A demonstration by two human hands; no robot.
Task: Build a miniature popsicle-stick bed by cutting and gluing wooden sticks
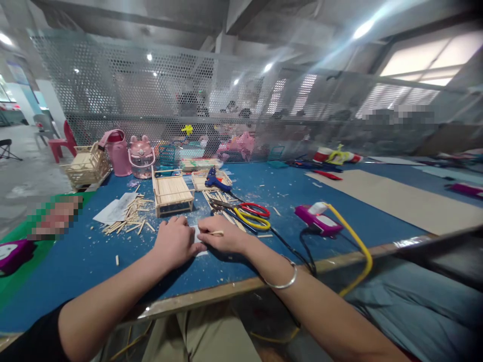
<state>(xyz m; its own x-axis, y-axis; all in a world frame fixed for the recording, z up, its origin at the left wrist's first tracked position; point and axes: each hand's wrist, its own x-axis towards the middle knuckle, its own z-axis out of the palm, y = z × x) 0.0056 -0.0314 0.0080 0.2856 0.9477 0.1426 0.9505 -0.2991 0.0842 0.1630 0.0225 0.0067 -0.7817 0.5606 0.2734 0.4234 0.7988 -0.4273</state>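
My left hand (175, 239) rests on the blue table with its fingers bent over the edge of a small white paper (196, 232). Beside it, my right hand (221, 235) is closed around a short wooden stick (216, 233) above the same paper. Whether my left fingers grip anything is hidden. Just beyond my hands stands a small bed-like frame of wooden sticks (173, 193). Loose sticks (132, 216) lie left of it, partly under white paper. A blue glue gun (217, 180) and scissors with red and yellow handles (254, 216) lie beyond my right hand.
A purple power socket (319, 219) with a yellow cable sits at right, and a black cord runs past my right forearm. Pink bottles (141, 157) and a stick-built box (87, 165) stand at back left. Cardboard (400, 198) covers the right. Behind rises a perforated screen (158, 100).
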